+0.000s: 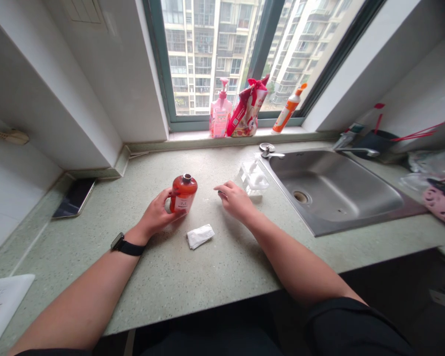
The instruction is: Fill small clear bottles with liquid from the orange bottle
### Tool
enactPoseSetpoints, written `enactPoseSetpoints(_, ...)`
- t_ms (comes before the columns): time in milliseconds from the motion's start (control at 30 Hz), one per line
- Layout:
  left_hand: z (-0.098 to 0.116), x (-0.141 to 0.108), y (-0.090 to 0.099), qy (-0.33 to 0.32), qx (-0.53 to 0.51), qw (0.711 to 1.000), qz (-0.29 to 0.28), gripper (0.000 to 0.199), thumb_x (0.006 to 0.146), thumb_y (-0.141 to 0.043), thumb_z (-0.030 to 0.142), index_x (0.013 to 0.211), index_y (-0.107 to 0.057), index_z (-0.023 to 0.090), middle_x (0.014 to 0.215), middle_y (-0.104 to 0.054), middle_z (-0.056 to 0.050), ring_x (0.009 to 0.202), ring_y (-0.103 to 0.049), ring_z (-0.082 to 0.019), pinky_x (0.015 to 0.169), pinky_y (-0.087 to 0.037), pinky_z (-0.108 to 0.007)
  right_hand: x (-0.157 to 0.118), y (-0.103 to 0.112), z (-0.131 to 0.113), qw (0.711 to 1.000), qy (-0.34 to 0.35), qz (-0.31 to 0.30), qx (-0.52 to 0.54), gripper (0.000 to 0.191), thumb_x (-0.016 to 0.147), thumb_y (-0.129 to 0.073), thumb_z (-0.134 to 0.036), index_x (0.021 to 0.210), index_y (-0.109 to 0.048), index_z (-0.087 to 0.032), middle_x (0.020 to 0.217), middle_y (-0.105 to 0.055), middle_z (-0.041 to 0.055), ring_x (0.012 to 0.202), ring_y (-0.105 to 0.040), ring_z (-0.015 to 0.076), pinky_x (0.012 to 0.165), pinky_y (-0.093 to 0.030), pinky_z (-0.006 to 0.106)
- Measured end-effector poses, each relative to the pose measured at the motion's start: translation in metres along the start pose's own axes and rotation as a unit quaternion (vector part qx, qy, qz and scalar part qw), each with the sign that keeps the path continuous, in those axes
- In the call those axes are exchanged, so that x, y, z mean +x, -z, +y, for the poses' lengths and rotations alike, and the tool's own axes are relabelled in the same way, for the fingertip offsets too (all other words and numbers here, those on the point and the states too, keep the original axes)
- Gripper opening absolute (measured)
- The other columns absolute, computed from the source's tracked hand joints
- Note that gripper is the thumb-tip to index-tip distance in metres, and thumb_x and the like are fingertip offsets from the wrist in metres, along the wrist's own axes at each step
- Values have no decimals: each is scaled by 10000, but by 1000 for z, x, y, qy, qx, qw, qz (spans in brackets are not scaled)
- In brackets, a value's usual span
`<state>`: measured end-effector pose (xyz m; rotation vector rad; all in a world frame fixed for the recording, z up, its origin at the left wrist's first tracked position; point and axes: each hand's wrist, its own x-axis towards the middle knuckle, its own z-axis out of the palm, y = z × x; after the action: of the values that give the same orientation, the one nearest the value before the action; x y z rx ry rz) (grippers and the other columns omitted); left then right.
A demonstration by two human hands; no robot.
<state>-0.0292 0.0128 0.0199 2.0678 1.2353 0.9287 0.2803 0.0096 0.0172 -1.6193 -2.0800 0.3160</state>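
My left hand (pixel 156 213) is wrapped round an amber bottle (pixel 184 194) with a white label. The bottle stands upright on the speckled counter, its dark narrow neck uncapped. To its right, my right hand (pixel 236 201) hovers low over the counter with fingers bent together. Something small and dark shows at those fingertips, too small to name. A folded white tissue (pixel 200 236) lies between my forearms, in front of the bottle. Just behind my right hand sits a clear box-like holder (pixel 252 179) with white parts inside.
A steel sink (pixel 341 198) with a faucet (pixel 356 150) is at right. On the windowsill stand a pink pump bottle (pixel 220 116), a red bag (pixel 247 111) and an orange-and-white bottle (pixel 288 111). A phone (pixel 74 198) lies at left. A white object (pixel 7 301) is at lower left.
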Motion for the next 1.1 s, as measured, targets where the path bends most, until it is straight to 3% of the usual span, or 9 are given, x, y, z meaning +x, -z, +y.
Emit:
enactPoseSetpoints(67, 0, 0, 0, 6, -1, 1000, -2, 741, 814, -790, 678, 1372, -628, 218, 1334, -737, -130, 1204, -704, -343, 1100, -555, -492, 4, -3, -3, 994, 7, 36, 104, 271, 1025, -568, -254, 1162, -802, -254, 1099, -730, 76, 961, -690, 202, 922, -550, 355)
enactPoseSetpoints(167, 1, 0, 0, 8, -7, 1000, -5, 752, 815, -786, 694, 1377, -627, 221, 1354, -730, -135, 1212, -702, -342, 1106, -553, -491, 15, -10, -6, 955, -20, 72, 285, 221, 976, -643, -402, 1041, -773, -235, 1013, -747, 49, 912, -686, 192, 878, -561, 359)
enactPoseSetpoints(267, 0, 0, -1, -8, -18, 1000, -6, 747, 829, -791, 664, 1399, -615, 215, 1370, -720, -140, 1210, -701, -331, 1115, -548, -496, 31, -13, -15, 909, -55, 109, 398, 363, 900, -702, -574, 1023, -709, -233, 962, -752, 27, 858, -676, 178, 798, -560, 335)
enactPoseSetpoints(400, 0, 0, -2, -18, -14, 1000, -1, 746, 813, -821, 616, 1402, -613, 208, 1321, -731, -132, 1172, -715, -313, 1094, -559, -482, 54, -7, -44, 845, -51, 141, 514, 466, 792, -809, -648, 989, -679, -247, 959, -759, 14, 874, -687, 172, 769, -550, 303)
enactPoseSetpoints(533, 1, 0, 0, -10, -17, 1000, 4, 733, 814, -818, 602, 1401, -617, 212, 1288, -735, -121, 1155, -717, -308, 1077, -564, -471, 64, -6, -73, 812, -28, 126, 569, 498, 751, -855, -668, 963, -679, -253, 961, -759, 4, 878, -705, 169, 779, -561, 300)
enactPoseSetpoints(667, 2, 0, 1, -10, -29, 1000, 5, 706, 807, -831, 560, 1386, -640, 203, 1253, -743, -111, 1139, -717, -307, 1064, -568, -464, 61, -12, -83, 795, -8, 94, 600, 474, 736, -904, -632, 918, -703, -243, 909, -768, 8, 851, -725, 184, 838, -596, 348)
enactPoseSetpoints(833, 5, 0, 0, 26, -83, 996, -27, 685, 776, -860, 533, 1354, -686, 209, 1226, -764, -98, 1114, -720, -314, 1018, -582, -458, 56, -11, -77, 805, -5, 88, 586, 518, 702, -922, -684, 895, -713, -250, 890, -783, 13, 863, -739, 208, 879, -614, 391)
enactPoseSetpoints(933, 9, -1, 0, 56, -187, 978, -70, 703, 775, -878, 556, 1336, -700, 172, 1198, -778, -115, 1087, -730, -323, 957, -591, -433, 56, -8, -75, 801, 3, 78, 594, 500, 706, -932, -667, 913, -732, -257, 925, -799, 14, 905, -744, 209, 928, -603, 394)
enactPoseSetpoints(1100, 10, -2, 0, 82, -336, 929, -134, 698, 734, -917, 616, 1215, -747, 140, 1121, -791, -120, 998, -736, -292, 890, -588, -385, 54, -4, -72, 764, 20, 36, 644, 415, 729, -960, -579, 933, -770, -272, 1011, -831, 10, 987, -750, 201, 993, -575, 384)
